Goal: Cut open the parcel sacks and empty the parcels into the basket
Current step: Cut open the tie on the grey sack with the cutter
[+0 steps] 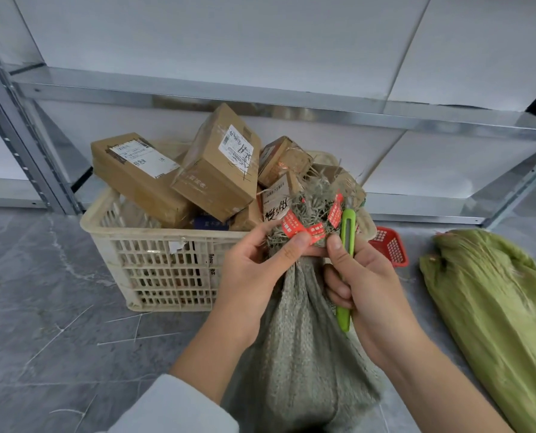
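Observation:
A grey-green woven sack [298, 348] stands in front of me, its tied neck bound with red printed tape [295, 226] and frayed fibres. My left hand [254, 270] pinches the neck just below the tape. My right hand [369, 282] grips a green utility knife [346, 245], held upright beside the neck, with its thumb near the tape. Behind the sack sits a cream plastic basket [154, 264] piled with brown cardboard parcels [216, 167].
A second green woven sack [494, 310] lies on the grey floor to the right. A small red basket [390, 246] sits behind my right hand. Metal shelving [198, 92] with white panels runs along the back, its upright post at the left.

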A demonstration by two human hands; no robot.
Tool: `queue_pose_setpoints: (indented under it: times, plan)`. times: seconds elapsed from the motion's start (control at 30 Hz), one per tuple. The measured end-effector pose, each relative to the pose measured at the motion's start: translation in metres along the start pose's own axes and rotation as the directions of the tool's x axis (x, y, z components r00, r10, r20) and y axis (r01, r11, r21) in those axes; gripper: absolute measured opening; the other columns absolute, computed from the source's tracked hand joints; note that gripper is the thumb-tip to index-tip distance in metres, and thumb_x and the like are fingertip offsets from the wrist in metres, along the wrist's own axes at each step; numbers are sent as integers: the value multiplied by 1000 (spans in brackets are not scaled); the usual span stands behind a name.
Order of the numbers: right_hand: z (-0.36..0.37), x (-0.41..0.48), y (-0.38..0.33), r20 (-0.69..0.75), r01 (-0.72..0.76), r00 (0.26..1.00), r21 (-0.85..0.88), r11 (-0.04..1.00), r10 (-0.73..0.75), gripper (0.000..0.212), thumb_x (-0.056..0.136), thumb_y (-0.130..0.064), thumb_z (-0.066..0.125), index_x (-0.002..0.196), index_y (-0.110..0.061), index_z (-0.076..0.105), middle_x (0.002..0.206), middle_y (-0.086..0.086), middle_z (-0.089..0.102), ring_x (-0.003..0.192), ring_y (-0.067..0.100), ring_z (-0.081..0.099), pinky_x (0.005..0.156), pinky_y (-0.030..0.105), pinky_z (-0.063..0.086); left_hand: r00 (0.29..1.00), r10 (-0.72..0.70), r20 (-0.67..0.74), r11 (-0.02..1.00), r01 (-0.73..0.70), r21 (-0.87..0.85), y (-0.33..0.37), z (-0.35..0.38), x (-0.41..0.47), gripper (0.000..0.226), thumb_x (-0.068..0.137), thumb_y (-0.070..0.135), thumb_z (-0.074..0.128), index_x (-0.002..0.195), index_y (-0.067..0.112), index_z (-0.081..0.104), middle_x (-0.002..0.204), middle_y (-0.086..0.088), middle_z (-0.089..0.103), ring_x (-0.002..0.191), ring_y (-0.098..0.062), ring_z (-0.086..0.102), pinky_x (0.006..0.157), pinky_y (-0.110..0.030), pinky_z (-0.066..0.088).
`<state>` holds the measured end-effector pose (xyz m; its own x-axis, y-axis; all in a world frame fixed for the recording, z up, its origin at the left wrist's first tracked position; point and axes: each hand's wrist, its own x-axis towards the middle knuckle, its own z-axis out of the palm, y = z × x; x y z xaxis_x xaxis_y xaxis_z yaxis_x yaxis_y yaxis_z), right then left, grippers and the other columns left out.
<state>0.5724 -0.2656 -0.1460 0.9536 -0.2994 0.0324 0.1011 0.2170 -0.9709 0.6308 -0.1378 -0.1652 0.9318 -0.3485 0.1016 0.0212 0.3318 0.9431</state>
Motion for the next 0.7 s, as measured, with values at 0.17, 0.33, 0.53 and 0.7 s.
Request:
queue_pose_setpoints:
  times: [0.17, 0.33, 0.53, 0.7]
  plan:
    - [-22, 1, -26, -280, 30, 956, -212, 977, -90, 19, 103, -31, 40, 99, -13, 45, 66, 0, 50, 41, 4, 31, 36, 16, 26, 985, 154, -82, 943, -121, 310, 4, 2, -3, 29, 77, 34, 80, 105, 28, 73, 101, 13, 74, 101, -5, 67, 94, -31, 52]
    - [-38, -4, -65, 145, 378, 915, -633, 675, -376, 9, 96, -31, 53, 95, -33, 61, 61, 2, 59, 49, 10, 45, 47, 17, 40, 967, 251, -43, 864, -204, 460, 6, 6, -6, 19, 78, 23, 80, 93, 32, 75, 90, 26, 72, 88, 11, 64, 77, -4, 44]
    - [-28, -1, -70, 309, 329, 944, -878, 348, -114, 24, 83, -47, 62, 102, -62, 61, 89, -32, 67, 84, -1, 63, 77, 40, 54, 973, 230, 27, 871, -218, 441, 8, 5, -8, 23, 77, 14, 80, 93, 30, 76, 86, 22, 73, 82, 8, 66, 70, -3, 46]
    - [-29, 0, -78, 360, 381, 921, -910, 163, -146, 28, 79, -64, 45, 106, -71, 50, 99, -41, 60, 95, -8, 57, 74, 29, 53, 977, 210, 39, 889, -207, 408, 6, 4, -8, 23, 74, 18, 82, 92, 32, 76, 86, 21, 74, 83, 6, 68, 70, -4, 46]
